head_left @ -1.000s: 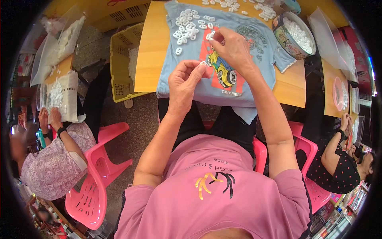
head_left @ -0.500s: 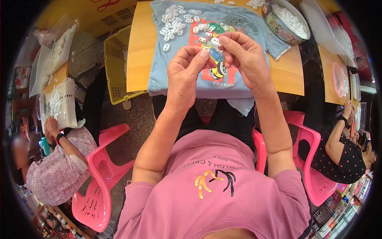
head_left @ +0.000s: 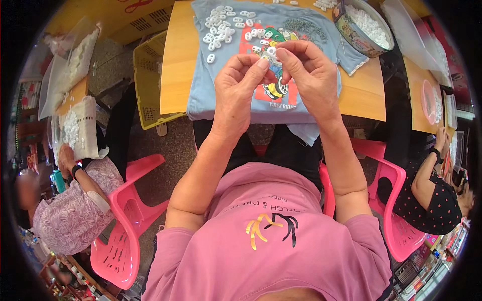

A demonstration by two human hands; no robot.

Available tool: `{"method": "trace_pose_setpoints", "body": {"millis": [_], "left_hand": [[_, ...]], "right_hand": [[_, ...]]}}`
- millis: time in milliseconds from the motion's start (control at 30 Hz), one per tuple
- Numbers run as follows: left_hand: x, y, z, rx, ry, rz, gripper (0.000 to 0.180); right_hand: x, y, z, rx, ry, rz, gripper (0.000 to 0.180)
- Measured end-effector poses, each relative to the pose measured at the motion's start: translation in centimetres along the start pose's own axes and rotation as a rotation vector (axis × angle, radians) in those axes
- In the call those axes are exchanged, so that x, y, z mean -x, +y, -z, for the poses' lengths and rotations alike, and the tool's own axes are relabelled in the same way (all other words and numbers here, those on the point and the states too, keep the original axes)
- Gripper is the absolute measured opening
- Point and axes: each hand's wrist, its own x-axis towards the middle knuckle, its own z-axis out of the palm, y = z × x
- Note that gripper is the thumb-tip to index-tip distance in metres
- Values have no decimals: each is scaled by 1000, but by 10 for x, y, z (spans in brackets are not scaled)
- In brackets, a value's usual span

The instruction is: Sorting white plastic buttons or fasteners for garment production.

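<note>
Above a light blue printed T-shirt (head_left: 206,95) spread on the table, my two hands are close together. Between thumb and forefinger, my right hand (head_left: 314,75) pinches a small white plastic piece (head_left: 271,51) with a round hole in it. My left hand (head_left: 236,88) is closed in a pinch just beside that piece; what lies at its fingertips is too small to make out. Beyond my hands, several white oval two-holed pieces (head_left: 219,25) lie on the shirt at the left. A few more (head_left: 257,34) lie nearer the middle, and a heap of small dark pieces (head_left: 305,31) is to their right.
A round patterned tin (head_left: 359,49) full of white pieces stands at the table's (head_left: 173,75) far right. A yellow plastic crate (head_left: 148,85) is left of the table. People sit on pink chairs (head_left: 120,241) at both sides, at other tables with white pieces.
The view has shifted slightly. My hands stay together with the white piece between them; the fingers have moved only a little.
</note>
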Motion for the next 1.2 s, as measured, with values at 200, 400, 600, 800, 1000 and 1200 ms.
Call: {"method": "trace_pose_setpoints", "body": {"millis": [200,400,600,800,1000,1200], "left_hand": [[0,1,-5,14,31,4,18],[3,2,-6,33,74,-24,18],[5,-1,-4,25,75,16,16],[8,-4,3,-116,-2,-46,16],[9,-18,12,-223,-91,-212,33],[15,-16,16,50,-142,-137,40]], "right_hand": [[4,1,-7,76,51,70,17],[10,3,-17,43,90,105,15],[15,14,-22,-33,132,75,16],[10,17,-8,-255,35,-125,20],[17,9,-16,-530,-60,-229,45],[24,9,-36,-632,-106,-243,66]]}}
